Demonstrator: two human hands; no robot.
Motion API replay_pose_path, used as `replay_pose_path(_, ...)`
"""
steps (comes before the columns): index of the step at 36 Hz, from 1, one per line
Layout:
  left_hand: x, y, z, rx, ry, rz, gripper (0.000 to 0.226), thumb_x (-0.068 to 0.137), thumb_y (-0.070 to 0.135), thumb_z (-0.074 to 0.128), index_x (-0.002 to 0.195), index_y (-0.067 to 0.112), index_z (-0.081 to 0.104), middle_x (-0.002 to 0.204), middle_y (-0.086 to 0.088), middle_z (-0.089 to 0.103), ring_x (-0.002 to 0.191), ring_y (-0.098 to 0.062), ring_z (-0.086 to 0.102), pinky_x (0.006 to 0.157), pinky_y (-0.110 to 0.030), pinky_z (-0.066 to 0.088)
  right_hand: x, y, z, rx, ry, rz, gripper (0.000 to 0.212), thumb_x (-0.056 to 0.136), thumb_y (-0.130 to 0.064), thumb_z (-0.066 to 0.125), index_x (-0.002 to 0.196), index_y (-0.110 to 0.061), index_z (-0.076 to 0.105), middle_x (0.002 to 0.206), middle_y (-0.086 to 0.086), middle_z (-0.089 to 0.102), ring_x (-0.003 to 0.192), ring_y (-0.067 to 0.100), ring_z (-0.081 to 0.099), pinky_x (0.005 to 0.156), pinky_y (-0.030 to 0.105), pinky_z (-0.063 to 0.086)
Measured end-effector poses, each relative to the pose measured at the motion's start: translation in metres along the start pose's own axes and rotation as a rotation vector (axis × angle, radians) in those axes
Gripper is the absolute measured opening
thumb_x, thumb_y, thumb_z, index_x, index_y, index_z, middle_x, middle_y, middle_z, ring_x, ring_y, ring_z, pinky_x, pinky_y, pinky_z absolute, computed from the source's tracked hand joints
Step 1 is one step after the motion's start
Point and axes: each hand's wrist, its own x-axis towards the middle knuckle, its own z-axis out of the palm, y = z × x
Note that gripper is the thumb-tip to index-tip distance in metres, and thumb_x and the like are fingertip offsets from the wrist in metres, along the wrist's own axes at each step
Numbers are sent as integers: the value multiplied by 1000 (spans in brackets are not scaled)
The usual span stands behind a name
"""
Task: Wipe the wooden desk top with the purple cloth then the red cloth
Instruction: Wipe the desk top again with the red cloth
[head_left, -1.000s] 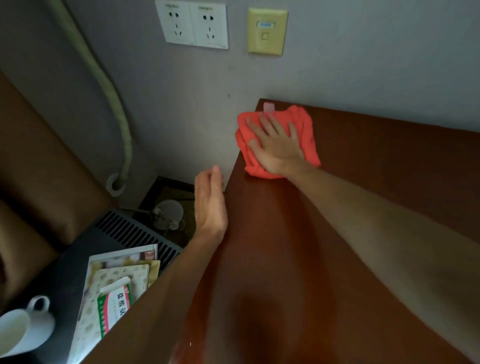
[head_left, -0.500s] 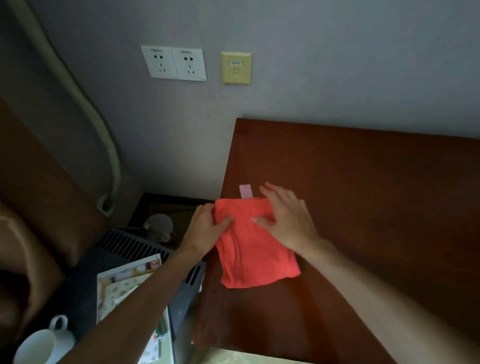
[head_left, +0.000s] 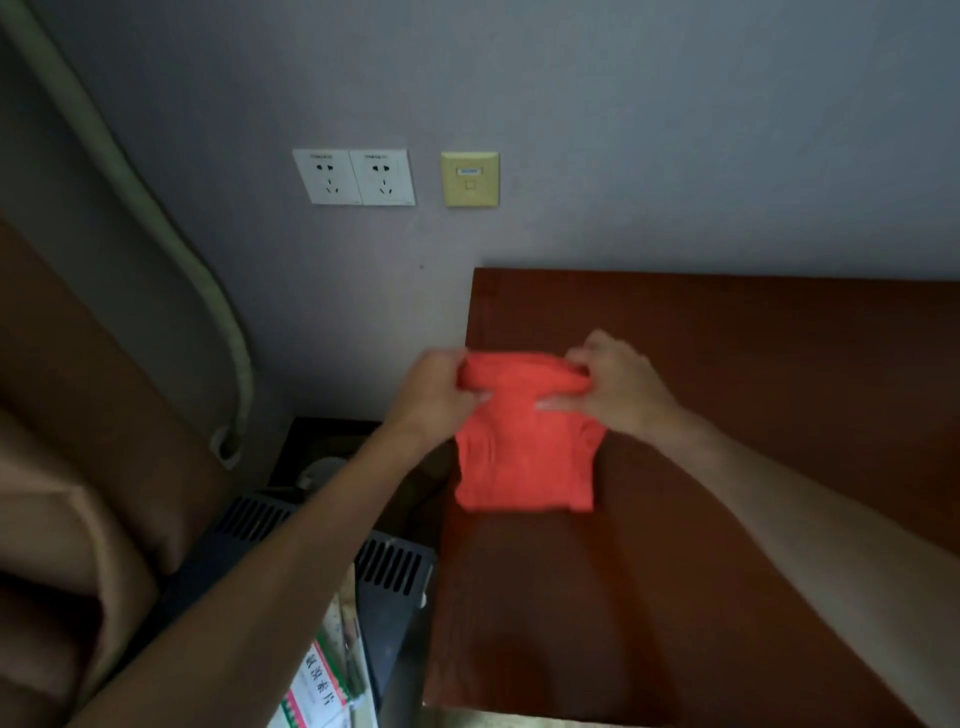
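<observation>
gripping the red cloth at the desk's left edge

spreading behind everything is the grey wall (head_left: 675, 130), and the wooden desk top (head_left: 753, 415) butts against it, its dark reddish surface filling the right half of the view. left of the desk hangs a brown curtain (head_left: 67, 415), and a pale hose (head_left: 171, 249) runs down the wall between the curtain and the desk. below the desk's left edge sits a dark vented appliance (head_left: 384, 566) with printed paper packets (head_left: 322, 680) lying on it.

on the desk, close to its left edge, is the red cloth (head_left: 524, 457). its lower part lies flat on the wood; its upper edge is bunched and lifted a little off the surface. the left hand (head_left: 436, 395) reaches in from beyond the desk's left edge, fingers curled tight on the cloth's upper left corner. the right hand (head_left: 623, 389) comes over the desk from the right, thumb and fingers pinched on the upper right corner of the same bunched edge.

above the desk's far left corner, on the wall, are a white double socket (head_left: 358, 176) and, just right of it, a yellow data plate (head_left: 470, 178).
</observation>
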Motion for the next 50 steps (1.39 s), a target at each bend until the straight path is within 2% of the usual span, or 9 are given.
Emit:
replay_pose_path(2, 0, 23, -17, 108, 118, 129, 21, 81, 7, 76, 101, 10, 71, 94, -3, 68, 79, -12, 61, 72, -20, 46, -5, -2, -26, 121, 106, -85, 40, 71, -57, 83, 81, -28, 57, 93, -7, 46, 92, 22, 55, 76, 34, 40)
replay_pose_path(9, -44, 23, -7, 487, 237, 441, 21, 85, 12, 71, 99, 25, 64, 98, 3, 64, 94, -16, 54, 78, -31, 43, -46, -7, -28, 7, 137, -205, 27, 84, -42, 78, 109, -39, 67, 112, -15, 62, 102, 12, 64, 81, 26, 43)
replay_pose_path(14, -74, -32, 23, 630, -292, 367, 55, 74, 60, 73, 121, 37, 56, 122, 21, 56, 114, -6, 47, 96, -32, 31, -90, 4, 31, -181, -211, -154, 69, 80, -91, 36, 105, -34, 65, 110, -17, 62, 104, 9, 59, 100, 32, 41)
replay_pose_path(17, -79, -49, 27, 475, -336, 294, 61, 75, 79, 57, 120, 38, 61, 119, 23, 59, 111, -1, 51, 100, -33, 39, -85, 9, 54, -93, -58, -140, 78, 84, -88, 16, 110, -32, 64, 117, -17, 59, 110, 10, 55, 97, 33, 38)
replay_pose_path(21, -63, -67, 33, 112, 7, 142, 26, 96, 42, 57, 109, 22, 67, 106, 10, 60, 95, -2, 61, 87, -38, 54, -36, -10, 72, -67, 149, -102, 75, 94, -69, 15, 140, -25, 56, 146, -4, 52, 130, 22, 50, 103, 42, 40)
replay_pose_path(26, -39, -82, 53, 3, 156, -90, 26, 101, 16, 50, 125, 13, 60, 124, -5, 53, 108, -16, 59, 98, -33, 48, -15, -26, 141, -232, 86, -64, 76, 98, -66, 5, 162, -28, 19, 169, 1, 20, 157, 25, 8, 125, 55, 3)
replay_pose_path(36, -41, -75, 58, -687, 158, -440, 29, 105, 21, 44, 125, 5, 56, 117, -7, 61, 110, -19, 58, 83, -25, 51, -45, -51, 165, -210, 258, 13, 71, 101, -60, 20, 160, -21, 29, 141, 12, 49, 133, 33, 41, 122, 57, 18)
replay_pose_path(42, -66, -80, 58, -643, 130, -393, 24, 105, 20, 42, 116, 7, 60, 96, -4, 63, 84, -14, 62, 61, -17, 54, -114, -73, 182, -187, 168, -63, 82, 98, -70, 18, 163, -21, 15, 167, 5, 28, 157, 27, 14, 123, 59, 2)
replay_pose_path(50, -96, -86, 82, -293, 171, -269, 31, 100, 23, 48, 120, 7, 67, 119, -11, 65, 111, -22, 62, 103, -39, 47, -187, -91, 206, -105, 233, -54, 80, 96, -69, 31, 160, -21, 29, 166, 4, 30, 157, 25, 14, 123, 62, 10)
